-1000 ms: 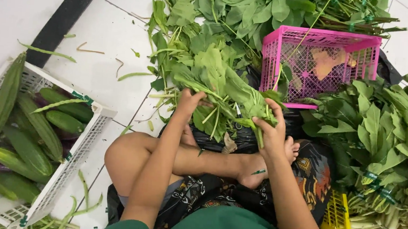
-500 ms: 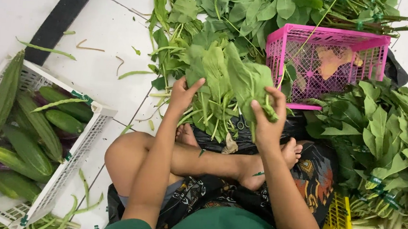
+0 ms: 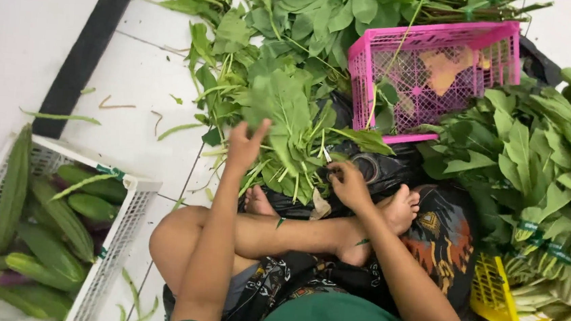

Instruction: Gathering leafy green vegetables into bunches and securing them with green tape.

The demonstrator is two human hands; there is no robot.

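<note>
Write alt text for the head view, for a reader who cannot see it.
A person sitting cross-legged on a tiled floor sorts a bunch of leafy greens, left hand open against it, right hand at its stems. A pink basket sits ahead; a white crate holds long green gourds.

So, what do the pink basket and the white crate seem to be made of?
The pink basket looks like moulded plastic: uniform bright colour, thin lattice walls, a slight sheen. The white crate holding long green gourds also appears to be plastic, with a matte, slotted grid wall and a thick rim. Neither shows weave or metal wire.
</note>
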